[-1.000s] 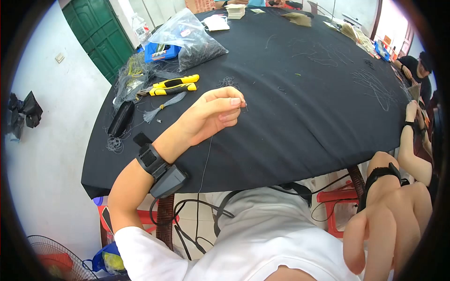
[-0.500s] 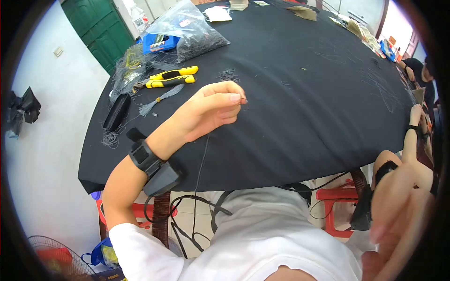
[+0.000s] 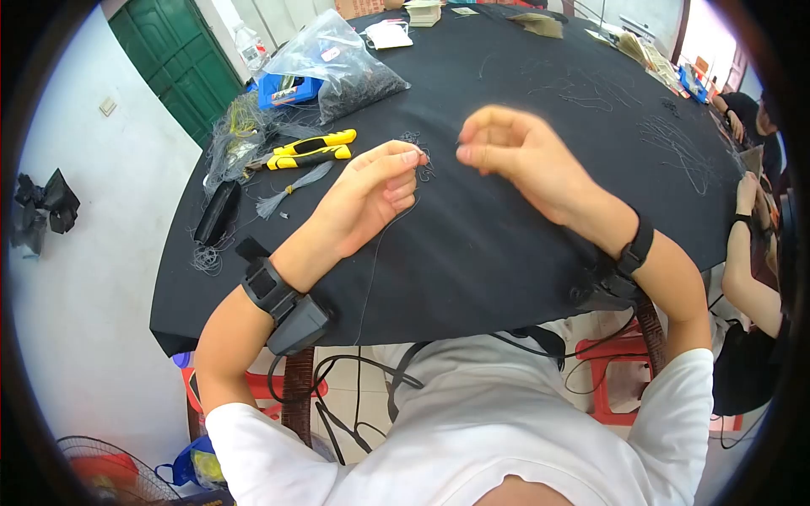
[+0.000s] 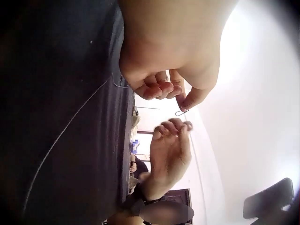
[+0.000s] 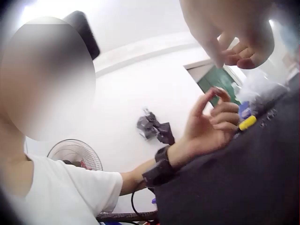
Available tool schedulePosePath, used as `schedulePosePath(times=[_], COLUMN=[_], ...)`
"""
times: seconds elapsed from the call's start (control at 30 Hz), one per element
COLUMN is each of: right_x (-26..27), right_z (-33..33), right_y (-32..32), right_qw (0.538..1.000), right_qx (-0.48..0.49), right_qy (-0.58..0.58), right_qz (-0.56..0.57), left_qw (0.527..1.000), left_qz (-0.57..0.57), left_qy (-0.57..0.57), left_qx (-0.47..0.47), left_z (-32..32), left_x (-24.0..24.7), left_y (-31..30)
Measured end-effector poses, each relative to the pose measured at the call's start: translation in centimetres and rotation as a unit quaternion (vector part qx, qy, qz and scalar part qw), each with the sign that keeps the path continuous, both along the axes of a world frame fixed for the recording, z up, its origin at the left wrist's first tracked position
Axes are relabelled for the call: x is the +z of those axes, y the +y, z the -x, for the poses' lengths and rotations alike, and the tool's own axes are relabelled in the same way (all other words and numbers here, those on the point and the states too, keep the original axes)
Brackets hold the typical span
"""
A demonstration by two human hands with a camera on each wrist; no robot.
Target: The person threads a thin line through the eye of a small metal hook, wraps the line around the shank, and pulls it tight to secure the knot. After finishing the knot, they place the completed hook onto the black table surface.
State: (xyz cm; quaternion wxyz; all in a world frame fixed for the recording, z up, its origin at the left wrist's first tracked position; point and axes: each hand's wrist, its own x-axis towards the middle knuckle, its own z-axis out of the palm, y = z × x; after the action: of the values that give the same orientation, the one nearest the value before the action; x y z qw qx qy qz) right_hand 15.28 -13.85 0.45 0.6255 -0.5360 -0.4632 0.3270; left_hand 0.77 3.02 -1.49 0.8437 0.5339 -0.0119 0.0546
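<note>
Between thumb and forefinger my left hand (image 3: 371, 198) pinches a tiny fish hook (image 4: 179, 113), its curved end poking past the fingertips in the left wrist view. A thin grey line (image 3: 374, 263) runs below that hand over the black cloth toward the table's front edge. My right hand (image 3: 527, 160) is raised just to the right of the left one, its fingers loosely bent, with no object showing among them in the right wrist view. Its fingertips are blurred in the head view. Behind the left hand lies a small heap of dark hooks (image 3: 424, 160).
Yellow-handled pliers (image 3: 312, 150), a tied bundle of grey line (image 3: 291, 192) and a black case (image 3: 218, 212) lie on the left. Behind them stand a blue box (image 3: 287, 90) and a clear bag (image 3: 359, 88) of dark pieces. Loose lines (image 3: 675, 148) lie on the right. Other people sit there.
My right hand has come up from low at the right, beside my body, to over the table near the left hand. The left hand keeps its pinch, shifted slightly up and left.
</note>
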Motion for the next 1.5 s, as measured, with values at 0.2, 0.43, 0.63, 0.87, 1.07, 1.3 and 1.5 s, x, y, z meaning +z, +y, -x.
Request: schedulePosePath(times=[0.2,0.43,0.63,0.87,1.07,1.3,1.5], right_x=[-1.5,-1.7,-1.7,-1.2,-2.0,-1.0,-0.8], right_z=[-0.3,0.6,-2.0,-3.7,-5.4,-4.3,-1.7], right_y=[0.8,1.2,0.5,-0.2,0.0,-0.2,-0.2], right_qw=[0.995,0.982,0.994,0.978,0.954,0.994,0.995], right_qx=[0.080,0.152,-0.020,-0.168,-0.233,-0.097,-0.017], right_qy=[0.004,-0.067,-0.107,0.103,0.170,0.000,-0.097], right_qz=[0.064,0.095,0.027,-0.070,-0.075,-0.047,-0.030], left_qw=[0.999,0.991,0.997,0.976,0.969,0.954,0.828], left_qz=[0.018,0.045,-0.073,-0.212,-0.226,-0.290,-0.494], left_qy=[-0.023,-0.077,-0.023,0.050,0.057,-0.038,-0.159], left_qx=[-0.035,-0.099,-0.028,-0.024,-0.078,0.060,0.211], left_z=[0.2,0.4,0.4,0.4,0.5,0.4,0.6], left_x=[0.0,0.7,0.1,0.3,0.3,0.2,0.8], left_y=[-0.6,-1.9,-1.2,-2.0,-1.9,-1.9,-1.6])
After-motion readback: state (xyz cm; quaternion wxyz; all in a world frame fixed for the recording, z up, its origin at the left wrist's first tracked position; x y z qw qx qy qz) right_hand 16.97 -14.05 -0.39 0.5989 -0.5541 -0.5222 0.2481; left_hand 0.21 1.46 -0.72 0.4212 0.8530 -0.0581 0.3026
